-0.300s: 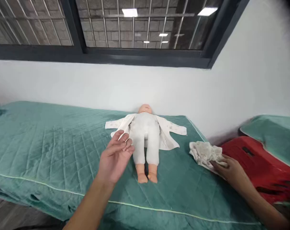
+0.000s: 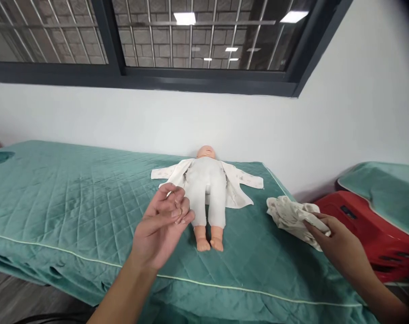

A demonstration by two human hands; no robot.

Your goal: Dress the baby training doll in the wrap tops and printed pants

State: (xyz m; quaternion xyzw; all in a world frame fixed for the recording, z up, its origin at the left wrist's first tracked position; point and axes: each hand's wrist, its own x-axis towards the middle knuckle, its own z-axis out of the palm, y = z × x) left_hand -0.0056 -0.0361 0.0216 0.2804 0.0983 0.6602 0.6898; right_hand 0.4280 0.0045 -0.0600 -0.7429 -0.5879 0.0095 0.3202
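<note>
A baby doll (image 2: 207, 180) in white lies on its back on a green quilted cover, head toward the wall and bare feet toward me. Spread out beneath it is a white patterned jacket (image 2: 237, 193), its sleeves out to both sides. My left hand (image 2: 164, 225) is raised palm up, left of the doll's legs, with fingers curled and apart and nothing in them. On the right, my right hand (image 2: 336, 236) pinches the edge of a crumpled white patterned cloth (image 2: 290, 217) that rests on the cover.
The green cover (image 2: 72, 202) spans the bed, with a pale piping along its front edge. A red plastic object (image 2: 370, 234) stands at the right, partly under another green cloth (image 2: 393, 184). Behind are a white wall and a dark-framed window (image 2: 204, 83) with bars.
My right hand has lifted the near edge of the cloth a little. The fingers of my left hand have curled in slightly more.
</note>
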